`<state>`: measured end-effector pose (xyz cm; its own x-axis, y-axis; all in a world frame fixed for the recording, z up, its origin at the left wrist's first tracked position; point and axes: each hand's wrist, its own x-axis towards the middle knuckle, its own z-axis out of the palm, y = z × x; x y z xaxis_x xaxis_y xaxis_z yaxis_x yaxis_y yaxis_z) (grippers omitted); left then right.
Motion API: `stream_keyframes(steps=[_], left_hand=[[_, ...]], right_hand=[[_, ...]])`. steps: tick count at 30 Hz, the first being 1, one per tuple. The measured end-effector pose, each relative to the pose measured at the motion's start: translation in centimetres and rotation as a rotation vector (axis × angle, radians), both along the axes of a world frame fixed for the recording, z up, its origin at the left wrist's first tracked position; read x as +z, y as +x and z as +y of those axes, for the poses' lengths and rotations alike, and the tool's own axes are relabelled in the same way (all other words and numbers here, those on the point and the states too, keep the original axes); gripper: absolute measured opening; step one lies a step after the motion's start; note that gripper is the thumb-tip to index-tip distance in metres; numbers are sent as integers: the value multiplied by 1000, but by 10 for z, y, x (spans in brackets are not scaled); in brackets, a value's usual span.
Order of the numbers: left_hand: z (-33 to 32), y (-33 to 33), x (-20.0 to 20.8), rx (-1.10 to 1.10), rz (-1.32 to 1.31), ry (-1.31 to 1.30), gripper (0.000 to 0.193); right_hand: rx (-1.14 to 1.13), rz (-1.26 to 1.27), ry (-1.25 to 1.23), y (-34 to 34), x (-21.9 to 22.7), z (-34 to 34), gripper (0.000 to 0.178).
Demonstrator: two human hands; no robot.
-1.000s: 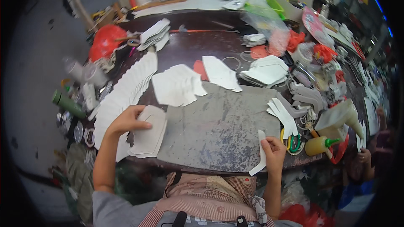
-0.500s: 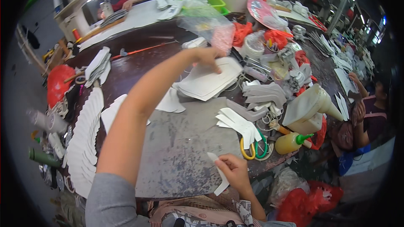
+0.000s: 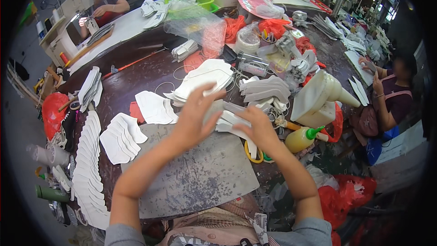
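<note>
My left hand (image 3: 200,115) is raised over the work board, fingers spread and slightly blurred, with nothing visible in it. To its right, my right hand (image 3: 257,127) reaches over a small stack of white curved strips (image 3: 226,123), thumb and fingers apart at the stack's edge. Whether they touch it I cannot tell. Beyond my left hand lies a pile of larger white cut pieces (image 3: 209,76). Grey curved pieces (image 3: 265,89) sit beyond my right hand. Yellow-handled scissors (image 3: 253,153) lie partly hidden beneath my right forearm.
A worn grey board (image 3: 195,177) covers the near table. Overlapping white pieces (image 3: 88,168) line the left, beside a fanned white group (image 3: 120,139). On the right stand a yellowish glue bottle (image 3: 300,139) and a cream plastic container (image 3: 316,98). Co-workers sit far left and right.
My left hand has drawn back from the large white pile. My right hand has moved forward from the near edge to the strip stack; the strip it held no longer shows in it.
</note>
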<state>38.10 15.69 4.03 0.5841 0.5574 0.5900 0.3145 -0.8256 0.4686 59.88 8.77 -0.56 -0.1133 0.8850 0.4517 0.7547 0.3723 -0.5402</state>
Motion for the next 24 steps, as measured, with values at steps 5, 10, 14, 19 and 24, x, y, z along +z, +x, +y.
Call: stream_keyframes(steps=[5,10,14,19,24], left_hand=[[-42,11,-56,-156,339,246,53],[-28,27,-81,-213,400,227,53],[-19,40,-87,-221,376,208,46],[-15,36,-86,-226,361,304,40],[-13,33,-90,-213,325,240,42]], right_hand=[[-93,-435,84,32,-26,19,14],[-33,-567,103,22,-28,17,22],[-48,-573,-108,31,-37,34,30],[75,-501,-3,29,5,20,33],[-142,-599,253,9,27,-14,33]])
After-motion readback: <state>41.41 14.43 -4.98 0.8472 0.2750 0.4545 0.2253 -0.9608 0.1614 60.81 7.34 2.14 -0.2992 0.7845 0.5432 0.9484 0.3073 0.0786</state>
